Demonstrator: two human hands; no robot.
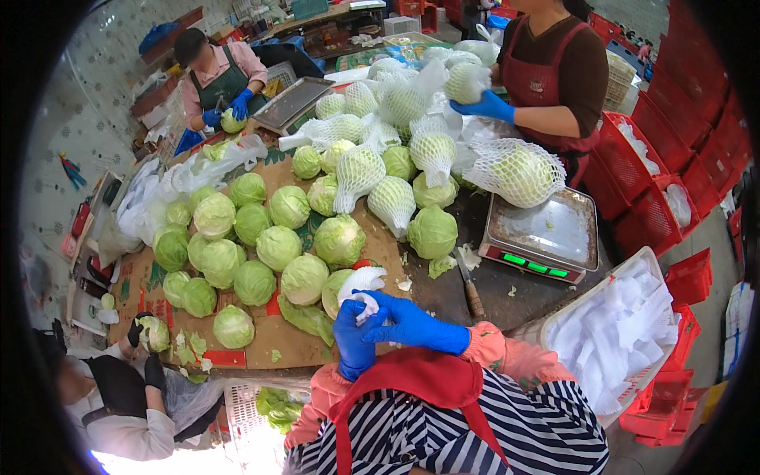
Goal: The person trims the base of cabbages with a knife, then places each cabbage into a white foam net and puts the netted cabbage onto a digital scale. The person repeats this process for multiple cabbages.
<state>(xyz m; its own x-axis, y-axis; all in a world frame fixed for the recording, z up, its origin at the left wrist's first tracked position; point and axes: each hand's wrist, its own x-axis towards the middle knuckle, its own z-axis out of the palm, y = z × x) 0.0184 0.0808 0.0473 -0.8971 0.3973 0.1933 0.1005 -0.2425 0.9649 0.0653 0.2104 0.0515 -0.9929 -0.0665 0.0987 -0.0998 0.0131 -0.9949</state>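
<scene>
Both my hands wear blue gloves and meet in front of my chest. My left hand [354, 341] and my right hand [404, 320] hold a white foam net sleeve [363, 285] between them, its loose end fanned out upward. Just behind the sleeve, a green cabbage [335, 291] is partly hidden. Many bare cabbages [279, 248] lie to the left on flattened cardboard [380, 237]. Farther back are net-wrapped cabbages [392, 199]. One large wrapped cabbage [516, 175] rests on the back edge of a digital scale [543, 231]. A wooden-handled knife [472, 294] lies on the dark table.
At the right stands a white basket [653, 261] full of foam sleeves, beside stacked red crates [629, 172]. A co-worker's blue glove [487, 108] holds a wrapped cabbage across the table. Two other workers handle cabbages at the left. Another scale [294, 104] sits far back.
</scene>
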